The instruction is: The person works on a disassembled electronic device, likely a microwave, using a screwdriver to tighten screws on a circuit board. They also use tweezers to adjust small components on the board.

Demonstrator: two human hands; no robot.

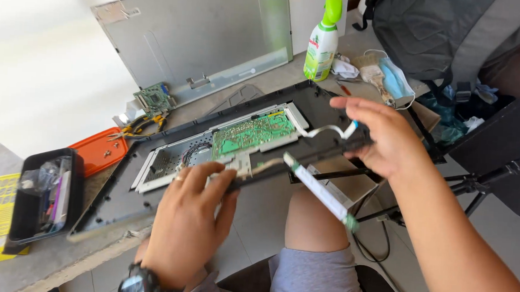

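My left hand grips the near edge of a black monitor back shell that lies tilted on the table's edge. My right hand holds the right end of a thin black bar running between both hands. A narrow white strip board with green ends hangs below the bar. A white flat ribbon cable runs from my right fingers to the green circuit board mounted on the metal plate inside the shell.
A grey metal panel leans at the back with a small green board by it. Pliers, an orange lid, a black tray, a spray bottle, a brush and a backpack surround the work.
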